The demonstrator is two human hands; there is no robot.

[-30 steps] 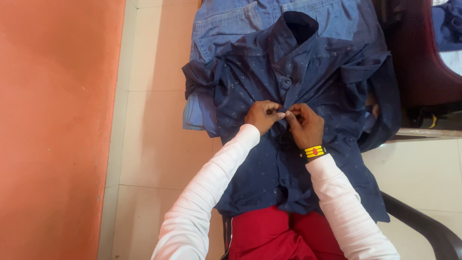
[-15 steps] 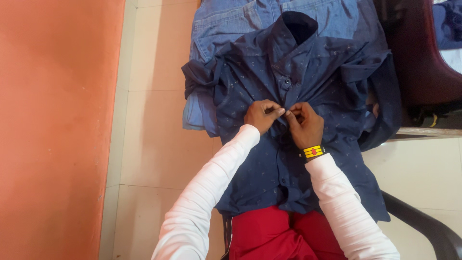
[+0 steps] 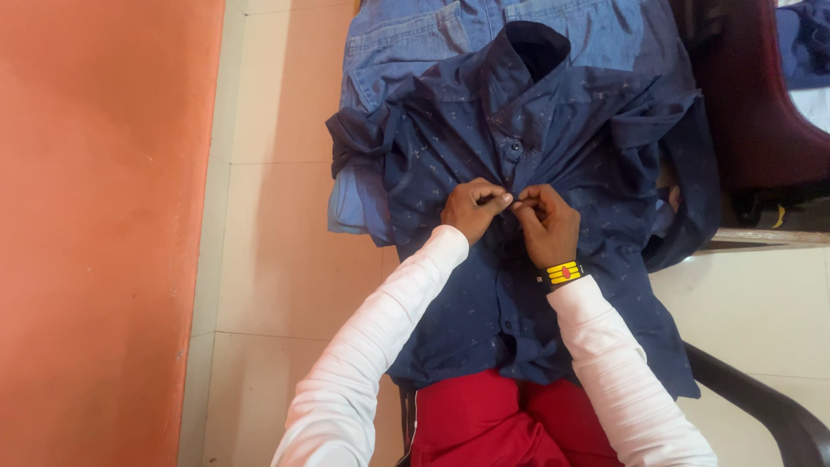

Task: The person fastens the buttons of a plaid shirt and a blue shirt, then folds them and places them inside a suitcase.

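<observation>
I record the surroundings first, from the left: an orange wall (image 3: 95,225) fills the left third of the view; next to it runs a floor of pale cream tiles (image 3: 277,251), which shows again at the lower right; a dark curved chair arm (image 3: 761,402) crosses that lower right corner.

The work surface is a stack of clothing rather than a bare table; a light blue denim shirt (image 3: 406,39) lies underneath, its pocket visible at the top, and a paler blue edge shows at the stack's left side; on top of it lies the dark navy patterned shirt (image 3: 588,147), spread front-up with its collar away from me and its hem reaching red trousers (image 3: 493,419) at the bottom edge.

Both arms wear white sleeves (image 3: 380,346); the left hand (image 3: 471,207) is closed, thumb and fingers pinching the navy shirt's front edge at mid-chest; the right hand (image 3: 545,220), just beside it with fingertips almost touching, is likewise pinched shut on the opposite front edge; I cannot tell whether a button sits between the fingers; a yellow and black wristband (image 3: 563,272) sits on the right wrist.

To the right, a dark maroon chair (image 3: 761,112) stands close against the stack, well clear of both hands; the hands themselves cover the spot they grip.
</observation>
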